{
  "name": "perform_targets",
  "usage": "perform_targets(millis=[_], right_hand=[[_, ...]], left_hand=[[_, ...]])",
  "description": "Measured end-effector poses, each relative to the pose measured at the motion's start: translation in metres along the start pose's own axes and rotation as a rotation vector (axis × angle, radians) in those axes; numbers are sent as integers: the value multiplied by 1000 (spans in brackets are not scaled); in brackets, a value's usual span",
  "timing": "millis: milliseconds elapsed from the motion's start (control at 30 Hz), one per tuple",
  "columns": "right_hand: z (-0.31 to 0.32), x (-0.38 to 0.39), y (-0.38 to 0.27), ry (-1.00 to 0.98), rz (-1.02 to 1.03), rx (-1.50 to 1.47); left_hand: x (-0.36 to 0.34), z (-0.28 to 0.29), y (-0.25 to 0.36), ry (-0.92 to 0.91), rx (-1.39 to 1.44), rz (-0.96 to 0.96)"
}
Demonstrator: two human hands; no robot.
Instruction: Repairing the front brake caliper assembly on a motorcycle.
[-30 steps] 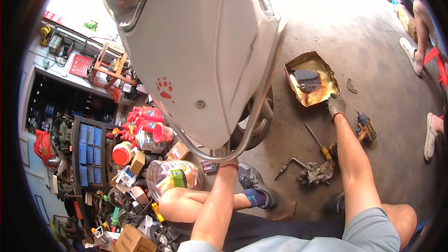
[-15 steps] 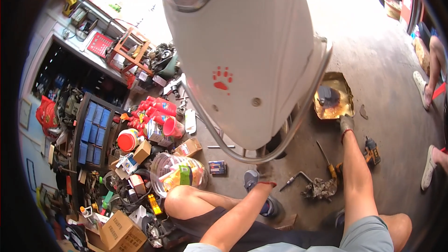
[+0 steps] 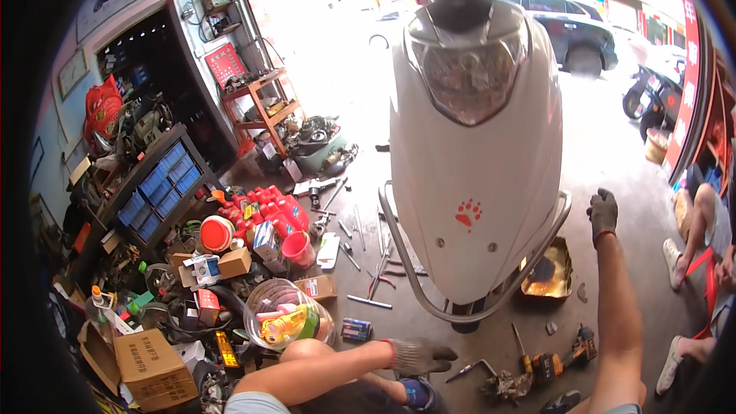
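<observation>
My left hand [image 3: 423, 357], in a grey knit glove, hangs over the floor before my legs, its fingers stretched to the right. Just past them lie a thin dark tool [image 3: 461, 372] and a greasy metal part [image 3: 507, 386]. My right hand [image 3: 604, 217], in a dark-palmed glove, is raised right of the scooter's front, its fingers curled in. Whatever it may hold cannot be made out. Below it a metal drain pan [image 3: 566, 267] with brownish oil stands on the floor, partly behind the bumper bar [image 3: 491, 300]. The white scooter [image 3: 479, 184] faces me.
A yellow-black power drill [image 3: 563, 359] and a screwdriver [image 3: 522, 346] lie on the right. Left are a clear plastic tub [image 3: 285, 314], a cardboard box [image 3: 149, 368], red bottles [image 3: 280, 211] and scattered hand tools [image 3: 376, 272]. Another person [image 3: 701, 222] sits at the far right.
The view has tilted up and shows more of the scooter and street. My right hand has left the pan's edge and risen. My left hand's fingers now reach out to the right.
</observation>
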State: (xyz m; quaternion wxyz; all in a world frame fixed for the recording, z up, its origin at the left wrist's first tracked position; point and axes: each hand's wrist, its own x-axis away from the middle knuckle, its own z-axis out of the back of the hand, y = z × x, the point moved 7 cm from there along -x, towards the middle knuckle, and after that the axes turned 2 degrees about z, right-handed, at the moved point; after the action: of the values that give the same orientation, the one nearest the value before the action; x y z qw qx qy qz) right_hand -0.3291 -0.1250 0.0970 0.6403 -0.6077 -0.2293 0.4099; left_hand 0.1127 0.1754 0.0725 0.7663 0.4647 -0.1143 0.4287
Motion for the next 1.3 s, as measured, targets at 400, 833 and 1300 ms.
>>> perform_targets(millis=[400, 833, 1300], right_hand=[[-41, 79, -276, -32, 854, 291], [-177, 100, -449, -105, 1445, 118], [-263, 85, -523, -53, 1483, 583]], left_hand=[[132, 234, -90, 923, 165, 155], [102, 461, -161, 1490, 651, -182], [51, 784, -6, 1151, 950, -1087]])
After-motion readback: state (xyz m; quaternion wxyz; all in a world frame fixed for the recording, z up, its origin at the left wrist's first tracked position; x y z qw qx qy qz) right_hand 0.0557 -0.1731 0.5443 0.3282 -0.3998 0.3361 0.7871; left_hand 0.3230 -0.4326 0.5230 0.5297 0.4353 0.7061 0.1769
